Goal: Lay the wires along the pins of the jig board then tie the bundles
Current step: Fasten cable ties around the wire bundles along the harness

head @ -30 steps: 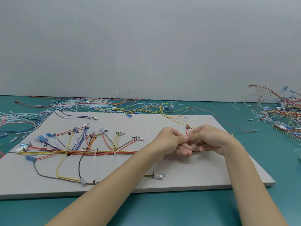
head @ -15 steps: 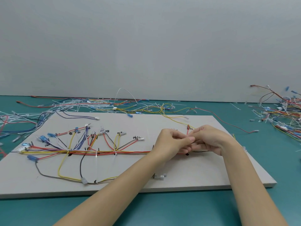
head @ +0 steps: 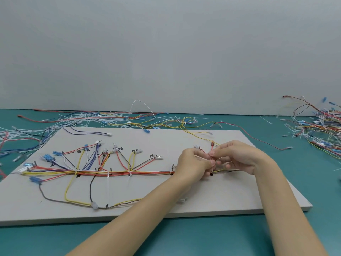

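the grey jig board [head: 221,196] lies flat on the teal table [head: 184,237], its wire bundle [head: 118,172] running along the pins. my left hand [head: 193,163] and right hand [head: 238,156] meet over the bundle's right end, fingers curled, pinching a thin white tie [head: 224,162] around the wires.

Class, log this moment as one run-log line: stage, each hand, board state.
stage: tying bundle | left hand: pinches wire bundle | right hand: pinches white tie | jig board: wires laid along pins
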Demonstrator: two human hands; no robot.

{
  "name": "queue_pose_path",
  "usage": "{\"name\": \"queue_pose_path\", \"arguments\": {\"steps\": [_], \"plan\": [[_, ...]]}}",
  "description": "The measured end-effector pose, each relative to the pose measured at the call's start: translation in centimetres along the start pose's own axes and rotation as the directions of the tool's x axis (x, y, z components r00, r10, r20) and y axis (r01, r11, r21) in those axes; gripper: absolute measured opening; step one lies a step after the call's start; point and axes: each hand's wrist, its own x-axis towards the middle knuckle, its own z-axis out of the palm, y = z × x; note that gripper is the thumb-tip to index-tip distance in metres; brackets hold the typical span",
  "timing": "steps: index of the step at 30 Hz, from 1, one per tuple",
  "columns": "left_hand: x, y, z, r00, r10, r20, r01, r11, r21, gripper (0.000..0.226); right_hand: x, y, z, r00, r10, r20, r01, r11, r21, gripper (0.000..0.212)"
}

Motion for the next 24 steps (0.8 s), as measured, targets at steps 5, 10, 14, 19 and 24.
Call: {"name": "queue_pose_path", "arguments": {"steps": [5,10,14,19,24], "plan": [[-0.13,0.33,-0.26,0.999,-0.027,0.03,0.029,0.997,-0.067,0.03,-0.15,-0.05,-0.17,1.0,-0.022,0.02,0.022,1.0,-0.015,0.008],[-0.05,0.38,-0.29,0.999,-0.01,0.05,0.015,0.995,-0.095,0.028,0.0,0.09,0.01,0.999,-0.016,0.031,0.017,0.999,-0.029,0.009],[0.1,-0.09,-0.12,1.0,0.024,0.02,-0.023,0.998,-0.059,0.031,0.04,0.19,-0.13,0.998,-0.006,0.055,0.008,0.999,-0.05,0.007],[0.28,-0.21,-0.15,0.999,0.04,0.014,-0.039,0.997,-0.062,0.035,0.15,0.27,-0.23,0.999,-0.027,0.029,0.027,1.0,0.002,0.007],[0.33,-0.25,-0.13,0.999,0.042,0.009,-0.042,0.997,-0.06,0.035,0.03,0.22,-0.25,0.999,-0.016,0.033,0.017,1.0,-0.012,0.007]]}}
